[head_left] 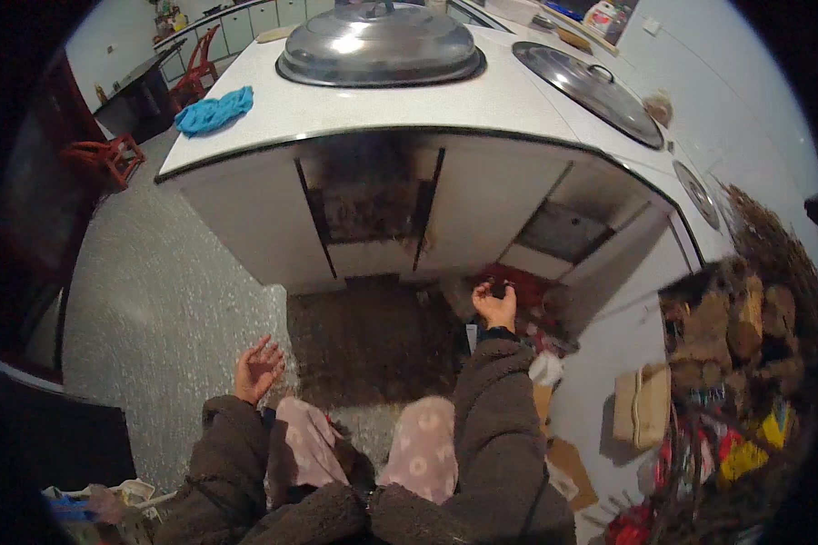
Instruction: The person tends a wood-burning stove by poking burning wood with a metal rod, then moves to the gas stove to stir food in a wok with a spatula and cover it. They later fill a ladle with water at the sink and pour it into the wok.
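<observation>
My left hand [261, 368] hovers over the grey floor near my left knee, palm up, fingers apart and holding nothing. Further forward, my right hand [495, 307] is in front of the white stove's [482, 195] lower right side. Its fingers and thumb curl around a small dark thing that I cannot make out. Behind that hand, a red item [529, 286] lies low against the stove. Two sooty metal fire doors are set into the stove front, a middle one [370, 211] and a right one [563, 231].
A large domed metal lid [382, 47], a flatter lid [591, 89] and a blue cloth [214, 112] rest on the stove top. Firewood [745, 318] and twigs are piled at the right, beside a beige box [643, 406]. A dark mat [373, 341] covers the floor before me. Red chairs [104, 162] stand far left.
</observation>
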A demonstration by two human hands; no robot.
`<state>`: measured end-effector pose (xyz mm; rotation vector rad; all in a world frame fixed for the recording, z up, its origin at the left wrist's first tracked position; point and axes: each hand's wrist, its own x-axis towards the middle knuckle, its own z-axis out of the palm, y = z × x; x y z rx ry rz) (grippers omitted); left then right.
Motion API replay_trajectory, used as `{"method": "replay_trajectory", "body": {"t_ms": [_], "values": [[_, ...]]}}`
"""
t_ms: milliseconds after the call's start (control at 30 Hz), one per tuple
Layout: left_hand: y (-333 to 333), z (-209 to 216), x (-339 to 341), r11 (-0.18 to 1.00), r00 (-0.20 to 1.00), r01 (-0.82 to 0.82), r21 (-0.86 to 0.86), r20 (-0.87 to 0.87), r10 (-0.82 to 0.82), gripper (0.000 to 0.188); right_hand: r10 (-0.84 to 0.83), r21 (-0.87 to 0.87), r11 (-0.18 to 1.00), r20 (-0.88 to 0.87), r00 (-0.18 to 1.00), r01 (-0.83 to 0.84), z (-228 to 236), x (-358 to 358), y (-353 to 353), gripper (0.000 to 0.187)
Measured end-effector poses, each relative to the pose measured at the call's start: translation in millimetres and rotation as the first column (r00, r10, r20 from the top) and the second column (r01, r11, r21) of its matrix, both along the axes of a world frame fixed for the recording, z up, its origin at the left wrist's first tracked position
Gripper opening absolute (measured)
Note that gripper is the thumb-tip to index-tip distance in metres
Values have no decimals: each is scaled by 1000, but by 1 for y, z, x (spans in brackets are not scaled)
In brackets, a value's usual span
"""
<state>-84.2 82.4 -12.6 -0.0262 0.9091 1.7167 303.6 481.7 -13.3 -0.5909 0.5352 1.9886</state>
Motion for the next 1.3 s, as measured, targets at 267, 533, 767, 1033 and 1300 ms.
{"method": "replay_trajectory", "body": {"t_ms": [267, 533, 767, 1033, 1300], "values": [[38, 5, -21, 949, 997, 44, -312, -46, -61, 52, 96, 138, 984, 147, 985, -117, -32, -43, 99, 41], [-38, 73, 0, 885, 980, -181, -429, -1, 200, 50, 110, 232, 966, 31, 993, -115, -33, -38, 47, 27], [-113, 85, 38, 727, 906, -356, -588, -24, 424, 43, 684, -237, 697, 500, 530, -677, -27, -14, -115, 11], [-189, 130, 47, 586, 814, -404, -703, 17, 581, 25, 679, -429, 733, 514, 524, -528, 44, -36, -205, 17], [-259, 153, 29, 466, 817, -423, -777, -104, 568, 35, 586, -308, 571, 802, 115, -761, 123, -131, -163, 16]]}}
